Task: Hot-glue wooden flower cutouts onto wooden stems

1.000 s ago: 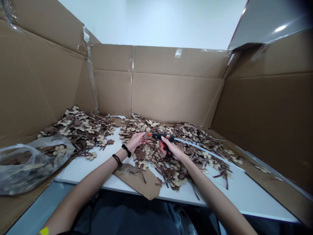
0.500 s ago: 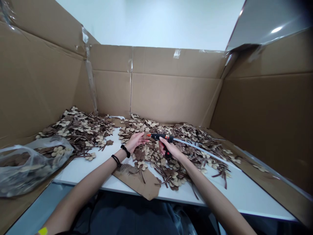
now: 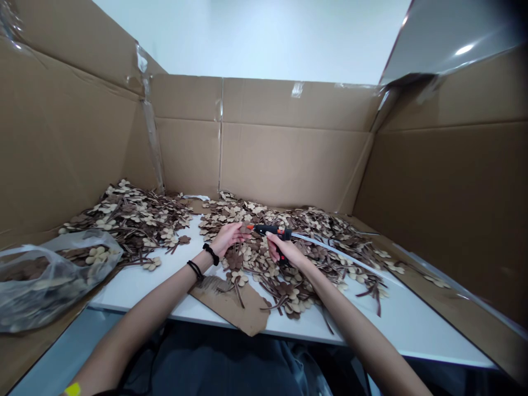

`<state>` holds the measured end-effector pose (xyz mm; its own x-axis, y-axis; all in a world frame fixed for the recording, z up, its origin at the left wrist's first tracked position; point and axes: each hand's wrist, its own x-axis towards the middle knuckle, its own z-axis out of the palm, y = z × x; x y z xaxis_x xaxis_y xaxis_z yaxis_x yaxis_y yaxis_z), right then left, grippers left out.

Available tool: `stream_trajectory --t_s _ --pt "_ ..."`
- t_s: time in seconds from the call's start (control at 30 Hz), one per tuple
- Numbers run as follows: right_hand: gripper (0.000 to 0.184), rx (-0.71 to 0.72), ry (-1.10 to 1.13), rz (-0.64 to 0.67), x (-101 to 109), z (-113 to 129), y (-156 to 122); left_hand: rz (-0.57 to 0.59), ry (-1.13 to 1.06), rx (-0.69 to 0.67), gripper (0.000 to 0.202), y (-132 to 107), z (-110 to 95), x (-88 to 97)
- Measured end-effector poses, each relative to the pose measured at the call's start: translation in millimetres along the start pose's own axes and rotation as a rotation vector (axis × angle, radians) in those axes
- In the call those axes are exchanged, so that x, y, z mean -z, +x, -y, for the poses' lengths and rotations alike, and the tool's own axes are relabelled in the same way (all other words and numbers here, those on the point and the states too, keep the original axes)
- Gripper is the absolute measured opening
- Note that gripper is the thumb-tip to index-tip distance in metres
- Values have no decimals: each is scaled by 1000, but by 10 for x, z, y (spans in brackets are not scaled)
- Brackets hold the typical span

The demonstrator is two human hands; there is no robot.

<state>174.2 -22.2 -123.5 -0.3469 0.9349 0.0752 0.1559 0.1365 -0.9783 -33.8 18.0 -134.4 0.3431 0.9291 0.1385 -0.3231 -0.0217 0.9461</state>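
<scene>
My right hand is wrapped round the handle of a black glue gun with an orange tip. A long whitish glue stick runs out of its back to the right. The tip points left, at a small brown flower piece pinched in the fingertips of my left hand. Fingers partly hide that piece; I cannot tell whether the tip touches it. Under and around both hands spreads a heap of brown and cream flower pieces with thin stems.
Another flower heap lies at the left, behind a clear plastic bag of more flowers. A cardboard scrap overlaps the front edge of the white table. Tall cardboard walls enclose the back and both sides.
Almost nothing differs. Both hands keep their hold, with the glue gun's tip still at the flower piece; the whole view has shifted very slightly.
</scene>
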Motion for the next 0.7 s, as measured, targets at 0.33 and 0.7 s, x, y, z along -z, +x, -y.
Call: stream_trajectory --t_s 0.33,0.7 --pt "58 65 -220 -14 60 -18 -20 -125 -16 -19 25 -19 -37 -13" --pt "35 294 -467 156 364 319 -294 -228 -105 -173 21 -5 -69 -7"
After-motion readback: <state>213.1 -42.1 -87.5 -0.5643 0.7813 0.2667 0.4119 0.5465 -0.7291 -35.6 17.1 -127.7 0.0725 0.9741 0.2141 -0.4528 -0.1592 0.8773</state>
